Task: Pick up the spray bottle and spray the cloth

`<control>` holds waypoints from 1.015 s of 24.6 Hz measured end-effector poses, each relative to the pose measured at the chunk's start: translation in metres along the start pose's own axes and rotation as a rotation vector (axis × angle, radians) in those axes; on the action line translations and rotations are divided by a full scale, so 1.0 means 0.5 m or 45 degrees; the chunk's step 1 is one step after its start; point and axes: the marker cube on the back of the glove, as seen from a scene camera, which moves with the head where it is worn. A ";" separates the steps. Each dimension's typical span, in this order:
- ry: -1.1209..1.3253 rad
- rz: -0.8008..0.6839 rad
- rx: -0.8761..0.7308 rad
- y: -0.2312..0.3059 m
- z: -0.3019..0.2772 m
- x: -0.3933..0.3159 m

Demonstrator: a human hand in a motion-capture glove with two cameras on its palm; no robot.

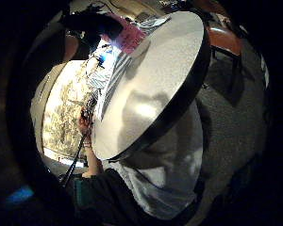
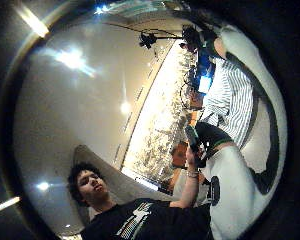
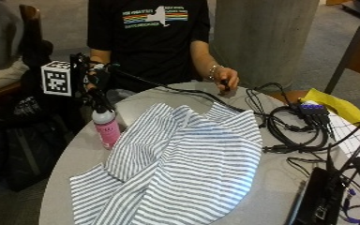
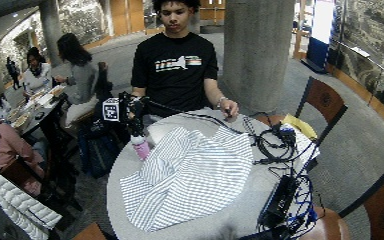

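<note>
A pink spray bottle with a black trigger head stands upright on the round grey table, at its left edge beside a crumpled blue-and-white striped cloth. My gloved right hand hovers just above the bottle's black head, at or beyond the table's rim; contact with it is unclear. The little finger side palm view shows the pink bottle a short way off, next to the cloth. The bare left hand rests at the far edge and holds a small dark thing.
Black cables and a black box crowd the table's right side, with a yellow sheet behind them. A dark bag sits on the floor at the left. A concrete column stands behind.
</note>
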 end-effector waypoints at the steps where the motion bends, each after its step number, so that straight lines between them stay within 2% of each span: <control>1: 0.000 0.008 0.006 -0.003 0.000 0.004; 20: 0.146 0.115 0.060 -0.168 0.036 0.080; 25: 0.175 0.073 0.160 -0.179 0.033 0.081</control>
